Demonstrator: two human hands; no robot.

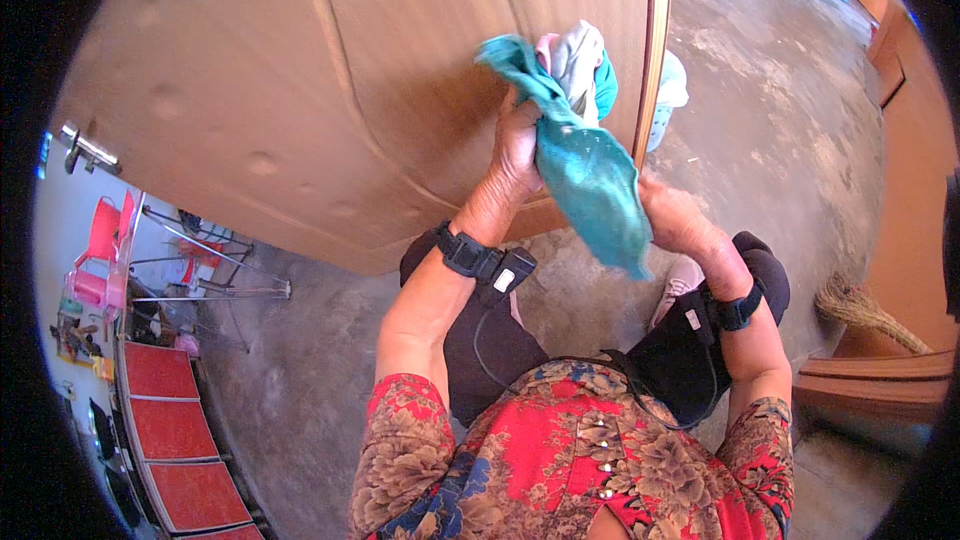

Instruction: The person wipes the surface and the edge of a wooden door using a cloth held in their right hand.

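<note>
A teal cloth [592,180] hangs twisted from my left hand [519,139], whose fingers are closed around its upper part. Bunched just beyond that hand is a bundle of grey, pink and teal cloth [579,64]; how it is held is hidden behind the teal cloth. My right hand [675,214] is at the lower right edge of the teal cloth, with its fingertips partly hidden, and seems to pinch that edge. Behind the cloths stands a brown wooden door [420,52] with a metal handle [90,150] at the far left.
A light blue basket [660,124] with pale cloth on top stands past the door's edge. A straw broom [862,307] leans at the right near a wooden panel [911,202]. At the left are a folding metal frame [225,290] and a row of red panels [176,427]. The floor is bare concrete.
</note>
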